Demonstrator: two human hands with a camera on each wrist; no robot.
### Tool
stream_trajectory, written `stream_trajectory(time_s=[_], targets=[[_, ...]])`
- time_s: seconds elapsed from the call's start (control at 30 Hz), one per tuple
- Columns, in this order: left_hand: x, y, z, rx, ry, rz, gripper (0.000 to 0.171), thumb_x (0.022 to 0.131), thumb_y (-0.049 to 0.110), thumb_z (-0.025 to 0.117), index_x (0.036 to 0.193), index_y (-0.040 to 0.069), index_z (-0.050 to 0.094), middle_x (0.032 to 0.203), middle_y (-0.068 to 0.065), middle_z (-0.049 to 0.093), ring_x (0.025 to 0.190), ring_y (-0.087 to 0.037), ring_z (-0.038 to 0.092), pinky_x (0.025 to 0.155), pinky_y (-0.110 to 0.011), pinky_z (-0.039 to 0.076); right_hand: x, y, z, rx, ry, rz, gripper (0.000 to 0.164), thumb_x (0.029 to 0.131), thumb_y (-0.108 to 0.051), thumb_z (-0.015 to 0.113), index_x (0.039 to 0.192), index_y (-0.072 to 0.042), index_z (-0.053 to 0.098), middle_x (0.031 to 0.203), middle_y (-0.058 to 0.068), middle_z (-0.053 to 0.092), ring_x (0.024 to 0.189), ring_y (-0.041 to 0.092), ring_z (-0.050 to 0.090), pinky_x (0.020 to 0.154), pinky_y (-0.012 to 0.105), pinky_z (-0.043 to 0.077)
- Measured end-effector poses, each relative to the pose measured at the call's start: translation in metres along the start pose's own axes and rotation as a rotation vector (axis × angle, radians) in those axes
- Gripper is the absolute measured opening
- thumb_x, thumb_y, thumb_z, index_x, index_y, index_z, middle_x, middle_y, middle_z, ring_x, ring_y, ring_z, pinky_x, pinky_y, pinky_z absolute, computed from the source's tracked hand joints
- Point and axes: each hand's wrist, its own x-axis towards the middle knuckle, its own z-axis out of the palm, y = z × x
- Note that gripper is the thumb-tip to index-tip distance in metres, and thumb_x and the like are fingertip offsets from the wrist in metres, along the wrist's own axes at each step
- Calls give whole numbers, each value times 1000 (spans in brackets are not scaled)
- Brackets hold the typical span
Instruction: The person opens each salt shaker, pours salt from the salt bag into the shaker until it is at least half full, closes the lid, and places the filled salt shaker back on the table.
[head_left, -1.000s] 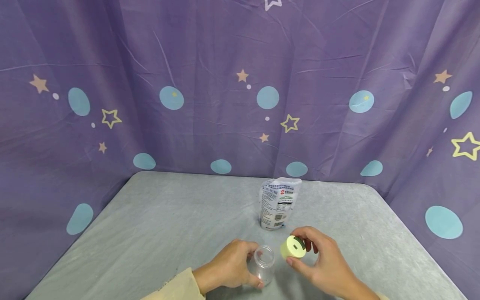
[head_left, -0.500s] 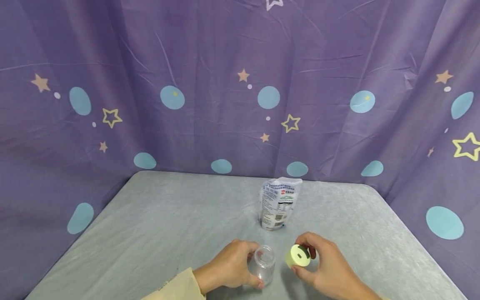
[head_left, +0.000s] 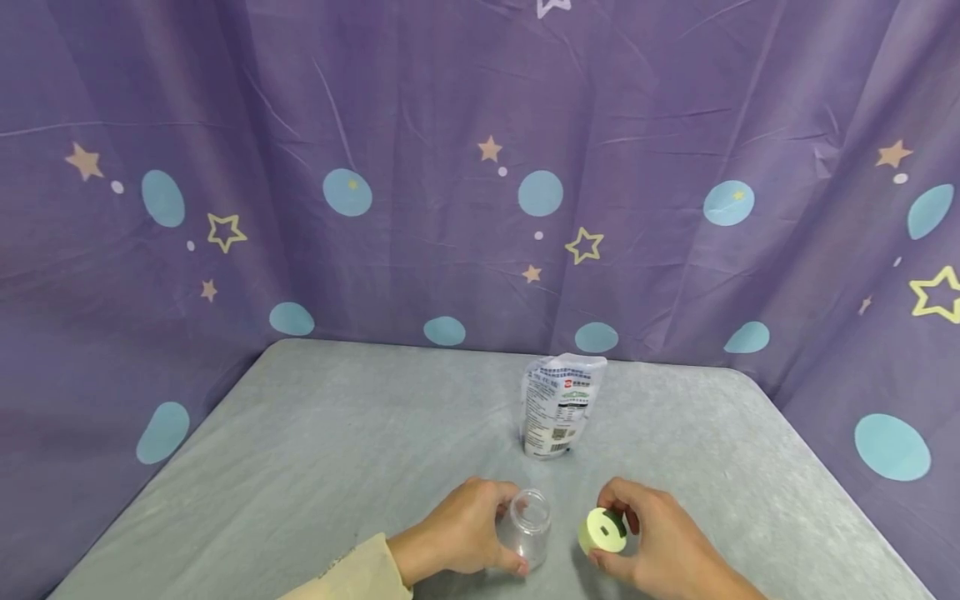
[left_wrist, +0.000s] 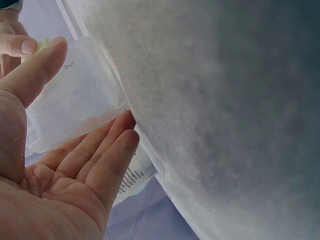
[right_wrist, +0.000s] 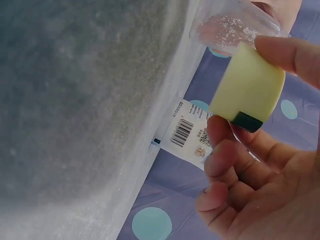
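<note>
A clear jar (head_left: 532,533) with no lid on its mouth stands upright on the table at the front middle. My left hand (head_left: 468,529) holds it from the left, thumb in front and fingers behind. Small white grains cling to the wall of the jar (right_wrist: 235,27) in the right wrist view. To the right, my right hand (head_left: 652,533) pinches a pale yellow jar lid (head_left: 602,532) between thumb and fingers. This lid (right_wrist: 250,85) carries a dark green tab on its side and a small slot in its top. It is apart from the jar, just above the table.
Behind the hands a white printed pouch (head_left: 558,408) with a barcode stands upright on the grey cloth-covered table (head_left: 375,417). A purple curtain (head_left: 450,233) with stars and blue dots hangs beyond the table's back edge.
My right hand has moved the lid down and to the right, away from the jar and nearer the table. The left hand and jar stay in place.
</note>
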Motion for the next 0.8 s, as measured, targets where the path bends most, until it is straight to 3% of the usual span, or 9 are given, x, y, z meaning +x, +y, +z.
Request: stream_trajectory(time_s=[0.37, 0.67, 0.8], targets=[[1, 0, 0, 3, 0, -5, 54, 56, 33, 101, 101, 24, 72, 84, 22, 67, 79, 2, 59, 73, -23, 49, -5, 3, 0, -40, -85, 35, 44, 66, -27, 94, 87, -34, 56, 70, -20, 51, 63, -2, 48, 56, 20, 41], [1, 0, 0, 11, 4, -2, 53, 56, 34, 101, 97, 25, 70, 83, 21, 66, 77, 1, 58, 71, -23, 48, -2, 5, -2, 8, -253, 195, 38, 67, -35, 92, 85, -33, 59, 72, -18, 55, 66, 1, 50, 58, 24, 40], [1, 0, 0, 14, 2, -3, 53, 56, 34, 101, 98, 25, 70, 83, 21, 67, 77, 1, 58, 71, -23, 48, -3, 7, -1, 19, -278, 200, 37, 67, -35, 92, 86, -33, 60, 74, -19, 56, 68, 0, 51, 58, 24, 41]])
